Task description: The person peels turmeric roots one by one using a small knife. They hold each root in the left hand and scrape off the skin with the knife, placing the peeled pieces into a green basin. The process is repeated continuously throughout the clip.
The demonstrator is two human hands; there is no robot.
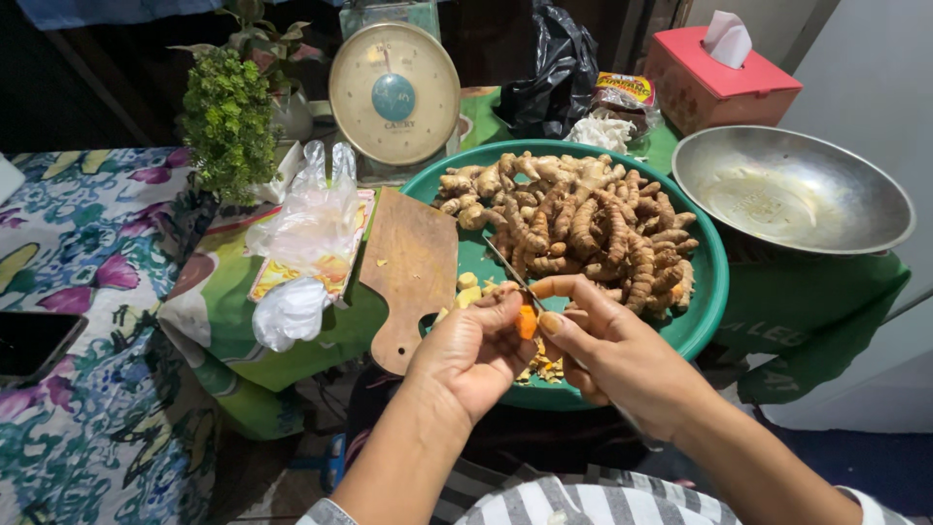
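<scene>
My left hand (471, 352) pinches a small orange piece of turmeric (526, 322) between thumb and fingers. My right hand (607, 342) grips a knife (505, 264) whose thin blade points up and away, its edge against the orange piece. Both hands hover over the near rim of a round green tray (707, 303). A pile of turmeric roots (583, 224) fills the tray's far half. Yellow cut bits and peelings (540, 368) lie on the tray under my hands.
A wooden cutting board (408, 272) leans on the tray's left edge. Crumpled plastic bags (306, 243) lie left of it. Behind stand a dial kitchen scale (394, 92), a small green plant (228, 122), a black bag (554, 68), a red tissue box (714, 83) and a metal bowl (792, 190).
</scene>
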